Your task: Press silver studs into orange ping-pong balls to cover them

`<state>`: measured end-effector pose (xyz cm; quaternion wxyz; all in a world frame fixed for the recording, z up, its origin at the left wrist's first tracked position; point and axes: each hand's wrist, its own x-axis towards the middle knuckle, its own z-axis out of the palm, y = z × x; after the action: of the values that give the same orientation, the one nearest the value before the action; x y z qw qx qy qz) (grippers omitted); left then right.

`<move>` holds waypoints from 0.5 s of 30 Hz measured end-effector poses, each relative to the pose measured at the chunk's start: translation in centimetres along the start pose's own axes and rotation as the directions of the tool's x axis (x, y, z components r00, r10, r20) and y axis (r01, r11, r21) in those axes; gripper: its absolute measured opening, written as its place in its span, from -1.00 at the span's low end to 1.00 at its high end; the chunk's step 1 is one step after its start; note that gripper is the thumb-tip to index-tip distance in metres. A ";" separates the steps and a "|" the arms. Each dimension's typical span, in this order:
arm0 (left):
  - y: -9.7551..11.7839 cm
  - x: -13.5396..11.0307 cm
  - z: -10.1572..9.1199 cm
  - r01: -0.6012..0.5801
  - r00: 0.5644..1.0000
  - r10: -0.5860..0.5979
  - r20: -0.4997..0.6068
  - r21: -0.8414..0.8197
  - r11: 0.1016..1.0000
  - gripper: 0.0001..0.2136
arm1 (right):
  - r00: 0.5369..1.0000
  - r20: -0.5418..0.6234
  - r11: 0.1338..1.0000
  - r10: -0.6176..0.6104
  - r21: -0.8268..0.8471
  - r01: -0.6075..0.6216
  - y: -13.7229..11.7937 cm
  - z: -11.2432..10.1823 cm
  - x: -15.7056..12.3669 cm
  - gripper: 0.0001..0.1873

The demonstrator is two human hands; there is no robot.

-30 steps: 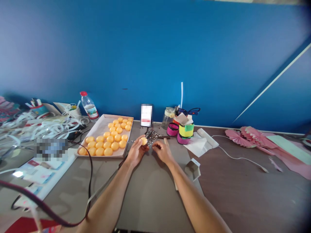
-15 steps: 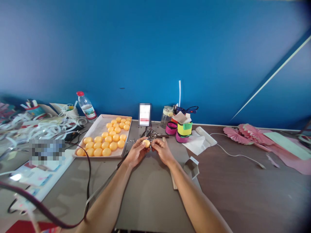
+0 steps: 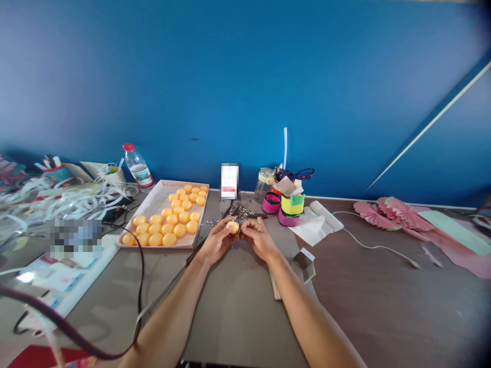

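My left hand (image 3: 217,243) is closed round a small yellow-orange ball (image 3: 232,226), held just above the table's middle. My right hand (image 3: 259,239) is pinched against the ball's right side; what its fingertips hold is too small to make out. Just behind both hands lies a pile of small shiny metal pieces (image 3: 241,212). To the left stands a shallow tray (image 3: 153,203) with several rows of the same yellow-orange balls (image 3: 169,228).
A water bottle (image 3: 138,166) stands behind the tray. Coloured tape rolls (image 3: 292,206), a jar (image 3: 264,184) and a white cable (image 3: 372,248) lie to the right. Pink paper fans (image 3: 387,213) sit far right. White strips (image 3: 61,202) and black cords (image 3: 142,266) clutter the left.
My right hand has moved left from the table onto the ball in my left hand. Both hands now meet at the ball.
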<state>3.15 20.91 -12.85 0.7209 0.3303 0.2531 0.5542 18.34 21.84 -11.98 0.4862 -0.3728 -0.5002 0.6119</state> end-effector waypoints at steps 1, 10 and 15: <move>0.0 0.0 0.0 -0.005 1.000 0.005 -0.007 -0.005 1.000 -0.66 | 1.000 -0.005 1.000 0.002 0.016 -0.002 0.0 0.0 0.0 -0.73; -0.1 0.3 -0.2 -0.016 0.999 0.016 -0.047 0.002 1.000 -0.64 | 0.991 -0.043 0.931 -0.126 -0.350 0.103 1.8 -0.8 0.9 -0.88; -0.2 0.3 -0.2 -0.013 0.998 0.012 -0.062 -0.010 1.000 -0.64 | 0.971 -0.030 0.768 -0.238 -0.618 0.169 1.4 -0.7 0.4 -0.89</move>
<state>3.18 21.21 -13.10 0.7109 0.3107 0.2705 0.5700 18.58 22.36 -13.50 0.4289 -0.4854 -0.6817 0.3402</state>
